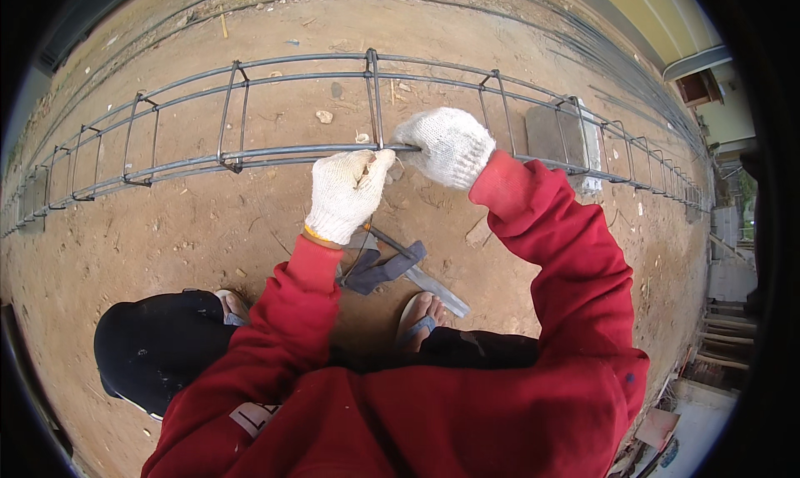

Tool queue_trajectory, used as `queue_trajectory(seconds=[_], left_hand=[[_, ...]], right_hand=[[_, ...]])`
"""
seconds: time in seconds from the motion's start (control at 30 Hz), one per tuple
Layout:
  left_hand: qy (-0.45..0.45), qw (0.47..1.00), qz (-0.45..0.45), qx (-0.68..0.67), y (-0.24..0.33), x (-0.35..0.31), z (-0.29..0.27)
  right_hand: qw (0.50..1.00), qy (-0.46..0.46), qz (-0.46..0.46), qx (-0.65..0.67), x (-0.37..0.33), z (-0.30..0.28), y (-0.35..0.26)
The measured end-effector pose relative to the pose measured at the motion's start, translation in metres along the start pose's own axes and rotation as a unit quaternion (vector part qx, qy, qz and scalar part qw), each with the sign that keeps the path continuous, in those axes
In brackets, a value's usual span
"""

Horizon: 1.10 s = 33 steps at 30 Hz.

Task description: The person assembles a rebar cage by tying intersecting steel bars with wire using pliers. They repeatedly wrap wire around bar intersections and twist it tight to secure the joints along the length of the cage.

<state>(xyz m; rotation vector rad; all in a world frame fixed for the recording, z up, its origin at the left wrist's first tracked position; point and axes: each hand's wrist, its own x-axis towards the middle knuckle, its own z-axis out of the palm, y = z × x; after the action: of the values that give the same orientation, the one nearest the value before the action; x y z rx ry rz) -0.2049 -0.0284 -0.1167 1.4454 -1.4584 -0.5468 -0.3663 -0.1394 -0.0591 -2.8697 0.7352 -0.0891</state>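
A long rebar cage point(250, 111) lies on its side across the bare dirt ground point(167, 236), running left to right past both hands. Both hands wear white knitted gloves, and red sleeves point(567, 253) reach up to them from the lower edge.

The left hand point(344, 195) is closed in a fist around the cage's near top bar point(275, 153), gripping it just to the left of one upright stirrup point(374, 103). The bar passes straight through the fist and goes on far to the left of it. The right hand point(447, 147) sits just to the right of the same stirrup, its fingers curled down onto the bar at the joint; whether it pinches wire or a tool there cannot be told, since the glove hides it. The two hands nearly touch, with the stirrup's lower end between them.

Below the left hand, near the wrist, a dark grey tool point(385, 267) and a flat metal bar point(437, 290) lie on the dirt. Further below, a foot in a sandal point(419, 315) rests on the ground. To the right of the right hand, a grey concrete block point(565, 140) stands under the cage.
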Motion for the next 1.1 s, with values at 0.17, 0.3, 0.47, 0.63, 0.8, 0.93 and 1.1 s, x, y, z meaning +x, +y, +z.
queue_trajectory(seconds=[0.17,0.3,0.47,0.63,0.8,0.93,1.1], left_hand=[[-0.002,0.999,-0.035,-0.008,0.004,-0.001,-0.001],[-0.025,0.997,-0.073,-0.002,0.004,-0.001,-0.001],[-0.022,0.997,-0.067,-0.006,0.002,-0.001,0.000],[-0.015,0.999,-0.021,0.048,-0.001,-0.001,-0.002],[0.000,1.000,0.005,0.021,0.000,-0.001,0.001],[0.018,0.999,0.021,0.030,0.002,-0.002,0.001],[0.001,0.997,0.034,0.067,0.012,-0.006,-0.013]], right_hand=[[0.873,-0.207,0.195,0.396,0.020,-0.030,0.047],[0.936,-0.191,-0.060,0.290,0.027,-0.012,0.064],[0.949,-0.158,-0.128,0.243,0.035,0.001,0.059],[0.993,-0.034,-0.076,0.086,0.035,-0.006,0.036],[0.986,0.097,-0.119,-0.065,0.030,-0.020,0.015],[0.980,0.142,-0.085,-0.112,0.012,-0.032,-0.014],[0.983,0.158,0.072,0.065,-0.014,-0.023,-0.053]])
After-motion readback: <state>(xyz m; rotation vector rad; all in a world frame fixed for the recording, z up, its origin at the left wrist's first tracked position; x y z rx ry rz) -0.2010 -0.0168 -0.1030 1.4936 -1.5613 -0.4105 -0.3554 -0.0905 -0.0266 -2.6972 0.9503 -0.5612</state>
